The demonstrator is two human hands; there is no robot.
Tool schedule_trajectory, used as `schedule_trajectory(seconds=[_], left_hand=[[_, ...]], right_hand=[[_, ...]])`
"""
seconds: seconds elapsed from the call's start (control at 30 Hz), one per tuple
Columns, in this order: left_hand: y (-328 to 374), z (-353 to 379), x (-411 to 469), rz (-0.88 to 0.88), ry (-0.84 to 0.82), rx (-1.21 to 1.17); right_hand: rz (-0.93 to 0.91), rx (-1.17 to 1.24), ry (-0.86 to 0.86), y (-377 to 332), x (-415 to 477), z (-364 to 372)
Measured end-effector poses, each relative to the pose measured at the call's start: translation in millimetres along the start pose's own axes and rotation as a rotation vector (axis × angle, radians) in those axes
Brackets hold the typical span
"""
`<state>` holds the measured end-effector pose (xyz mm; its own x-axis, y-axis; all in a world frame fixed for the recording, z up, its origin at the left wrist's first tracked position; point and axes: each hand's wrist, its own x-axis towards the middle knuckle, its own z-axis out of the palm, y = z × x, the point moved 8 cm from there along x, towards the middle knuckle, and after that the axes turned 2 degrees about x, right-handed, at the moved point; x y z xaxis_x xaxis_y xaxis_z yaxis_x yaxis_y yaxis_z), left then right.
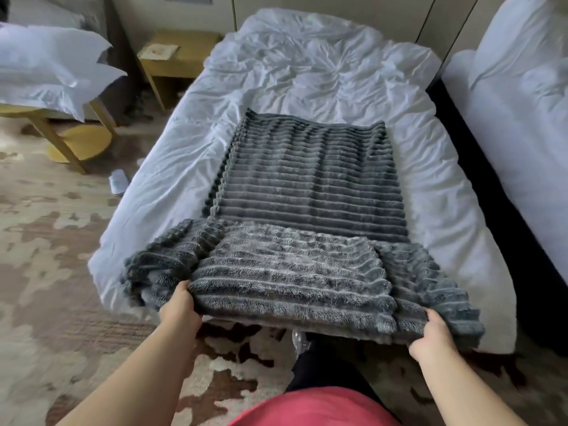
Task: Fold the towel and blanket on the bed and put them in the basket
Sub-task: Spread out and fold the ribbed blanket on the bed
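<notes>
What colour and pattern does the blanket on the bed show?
Dark grey with raised horizontal ribs, clearest in the head view: blanket.

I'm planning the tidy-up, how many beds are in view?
2. The middle bed, with the grey blanket on it, and the second bed at the right edge, partly cut off. Others may lie outside the frame.

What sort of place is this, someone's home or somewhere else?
Probably a hotel twin room: a bed in crumpled white linen, a second bed close beside it, a patterned carpet and a small wooden bedside table.
</notes>
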<state>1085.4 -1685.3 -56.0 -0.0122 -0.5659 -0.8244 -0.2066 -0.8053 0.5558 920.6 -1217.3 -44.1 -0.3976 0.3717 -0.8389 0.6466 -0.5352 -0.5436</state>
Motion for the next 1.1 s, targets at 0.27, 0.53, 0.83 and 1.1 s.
schedule_trajectory(seconds=[0.27,0.53,0.83,1.1], left_hand=[[-36.3,-66.6,-6.3,-0.056,-0.051,-0.011],[9.0,-14.4,-12.4,0.016,-0.129,-0.067],[86.5,101.1,-11.6,0.144,-0.116,-0.020],[138.7,242.8,46.2,0.433,-0.269,0.345]], right_hand=[[0.036,-0.137,-0.041,42.8,-2.7,-58.9],[-0.011,0.008,-0.051,3.4,-24.1,-9.8],[-0.144,0.149,-0.134,-72.6,-12.5,110.7],[-0.278,-0.119,0.005,-117.9,86.8,235.6]])
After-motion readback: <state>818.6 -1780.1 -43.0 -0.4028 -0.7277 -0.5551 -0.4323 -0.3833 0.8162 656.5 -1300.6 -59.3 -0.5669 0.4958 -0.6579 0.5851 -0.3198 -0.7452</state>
